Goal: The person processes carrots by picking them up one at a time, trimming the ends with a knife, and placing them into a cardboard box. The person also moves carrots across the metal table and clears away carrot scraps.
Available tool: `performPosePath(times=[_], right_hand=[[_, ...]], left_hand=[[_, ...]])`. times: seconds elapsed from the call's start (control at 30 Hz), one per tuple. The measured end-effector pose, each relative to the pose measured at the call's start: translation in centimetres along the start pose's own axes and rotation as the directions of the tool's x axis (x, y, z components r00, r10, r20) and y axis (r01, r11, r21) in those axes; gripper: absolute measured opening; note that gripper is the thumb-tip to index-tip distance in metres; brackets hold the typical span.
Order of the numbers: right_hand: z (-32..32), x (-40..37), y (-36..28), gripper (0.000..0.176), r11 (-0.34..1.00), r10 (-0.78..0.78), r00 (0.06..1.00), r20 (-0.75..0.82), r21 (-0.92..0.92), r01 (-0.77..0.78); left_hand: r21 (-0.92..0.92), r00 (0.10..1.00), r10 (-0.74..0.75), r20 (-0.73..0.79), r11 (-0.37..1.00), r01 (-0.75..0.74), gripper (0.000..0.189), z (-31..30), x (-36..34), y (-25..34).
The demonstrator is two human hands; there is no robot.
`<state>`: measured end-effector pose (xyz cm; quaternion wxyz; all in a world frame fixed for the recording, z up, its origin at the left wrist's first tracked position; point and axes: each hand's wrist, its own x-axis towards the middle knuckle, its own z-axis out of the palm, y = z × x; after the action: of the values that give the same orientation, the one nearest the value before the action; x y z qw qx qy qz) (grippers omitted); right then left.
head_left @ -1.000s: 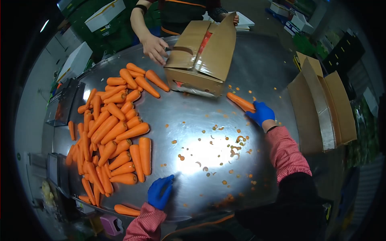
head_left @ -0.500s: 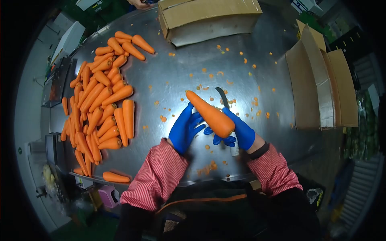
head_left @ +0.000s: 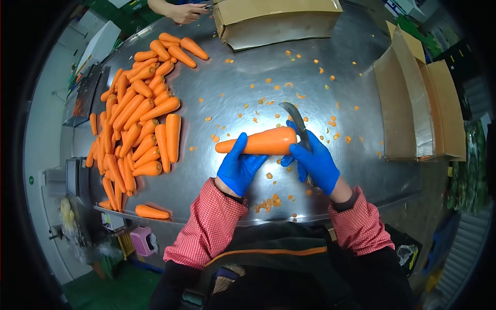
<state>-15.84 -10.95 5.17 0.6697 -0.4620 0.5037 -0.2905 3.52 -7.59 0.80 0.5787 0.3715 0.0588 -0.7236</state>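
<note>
A large orange carrot (head_left: 266,142) lies nearly level above the steel table, its narrow tip to the left and its thick end to the right. My left hand (head_left: 239,168), in a blue glove, grips the carrot's tapered half, with the thumb across the front. My right hand (head_left: 316,161), also gloved, is closed round a knife with a dark curved blade (head_left: 295,118). The blade stands just right of the carrot's thick end, pointing away from me. Much of the knife's handle is hidden by the right hand.
A heap of carrots (head_left: 137,116) covers the table's left side. Small carrot trimmings (head_left: 268,203) lie scattered over the steel table (head_left: 217,199). One cardboard box (head_left: 279,26) stands at the back, another (head_left: 413,108) at the right. Another person's hand (head_left: 187,13) shows at the back left.
The carrot has turned from a steep slant to nearly level. The knife now stands beside its thick end, in my right hand. More of the other person's hand shows at the back.
</note>
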Motion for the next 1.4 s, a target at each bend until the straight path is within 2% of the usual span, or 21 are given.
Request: performPosePath(times=[0.03, 0.07, 0.13, 0.17, 0.27, 0.33, 0.47, 0.57, 0.77, 0.87, 0.97, 1.13, 1.2, 1.27, 1.33, 1.37, 1.4], right_hand=[[0.1, 0.0, 0.0, 0.052, 1.000, 0.013, 1.000, -0.009, 0.012, -0.013], [0.1, 0.0, 0.0, 0.052, 0.999, 0.025, 1.000, -0.019, 0.023, -0.025], [-1.5, 0.4, 1.2, 0.053, 0.981, 0.094, 0.991, 0.095, 0.161, -0.108], [-2.3, 0.6, 2.0, 0.053, 0.962, 0.124, 0.980, 0.153, 0.225, -0.157], [-3.1, 0.8, 3.6, 0.056, 0.854, 0.165, 0.943, 0.289, 0.437, -0.283], [-2.4, 0.3, 3.3, 0.058, 0.818, 0.177, 0.937, 0.301, 0.484, -0.310], [-1.5, -0.7, 2.9, 0.061, 0.814, 0.174, 0.938, 0.300, 0.492, -0.308], [-1.9, -0.5, 3.9, 0.063, 0.791, 0.171, 0.918, 0.359, 0.505, -0.345], [-1.5, -1.0, 4.5, 0.065, 0.679, 0.290, 0.840, 0.458, 0.521, -0.518], [-0.7, -1.5, 3.9, 0.067, 0.780, 0.279, 0.880, 0.385, 0.443, -0.441], [-0.9, -1.4, 4.2, 0.067, 0.754, 0.254, 0.845, 0.470, 0.452, -0.477], [-0.2, -2.0, 3.0, 0.066, 0.896, 0.162, 0.922, 0.352, 0.340, -0.287], [-0.2, -1.9, 3.0, 0.064, 0.912, 0.161, 0.921, 0.355, 0.303, -0.276], [-0.6, -1.6, 2.4, 0.060, 0.887, 0.210, 0.892, 0.401, 0.307, -0.346], [-1.4, -0.7, 3.2, 0.052, 0.956, 0.260, 0.945, 0.199, 0.083, -0.281], [-1.8, -0.3, 3.4, 0.048, 0.966, 0.259, 0.961, 0.093, -0.036, -0.257], [-2.1, -0.3, 2.9, 0.036, 0.972, 0.171, 0.985, -0.005, -0.164, -0.170]], left_hand=[[0.071, 0.999, 0.022, -0.047, 0.997, -0.019, 0.053, 0.0, -0.3, 0.0], [0.108, 0.999, 0.051, -0.016, 0.993, -0.049, 0.055, 0.3, -0.7, 0.1], [0.176, 0.993, 0.103, 0.049, 0.978, -0.110, 0.061, 1.0, -1.9, 0.5], [0.165, 0.983, 0.081, 0.166, 0.980, -0.109, 0.060, 1.1, -2.4, 1.0], [0.310, 0.957, 0.173, 0.232, 0.919, -0.242, 0.058, 2.7, -3.2, 1.3], [0.369, 0.950, 0.184, 0.252, 0.889, -0.271, 0.065, 2.9, -3.0, 1.3], [0.447, 0.933, 0.220, 0.285, 0.830, -0.333, 0.070, 4.2, -3.5, 1.2], [0.491, 0.933, 0.218, 0.287, 0.802, -0.339, 0.069, 4.2, -3.5, 1.1], [0.554, 0.936, 0.207, 0.283, 0.762, -0.336, 0.069, 3.4, -3.1, 0.9], [0.553, 0.932, 0.225, 0.284, 0.756, -0.351, 0.069, 3.4, -3.0, 1.0], [0.497, 0.941, 0.226, 0.253, 0.804, -0.327, 0.068, 3.3, -2.8, 1.1], [0.312, 0.967, 0.180, 0.178, 0.922, -0.229, 0.070, 2.3, -2.3, 1.3], [0.244, 0.967, 0.167, 0.191, 0.947, -0.211, 0.069, 1.8, -2.0, 1.1], [0.236, 0.961, 0.183, 0.205, 0.944, -0.230, 0.067, 1.4, -1.7, 1.1], [0.288, 0.946, 0.233, 0.225, 0.912, -0.293, 0.063, 1.1, -1.5, 1.2], [0.411, 0.932, 0.269, 0.245, 0.841, -0.351, 0.062, 0.8, -1.5, 1.2], [0.525, 0.915, 0.300, 0.269, 0.751, -0.400, 0.061, 0.6, -1.6, 1.2]])
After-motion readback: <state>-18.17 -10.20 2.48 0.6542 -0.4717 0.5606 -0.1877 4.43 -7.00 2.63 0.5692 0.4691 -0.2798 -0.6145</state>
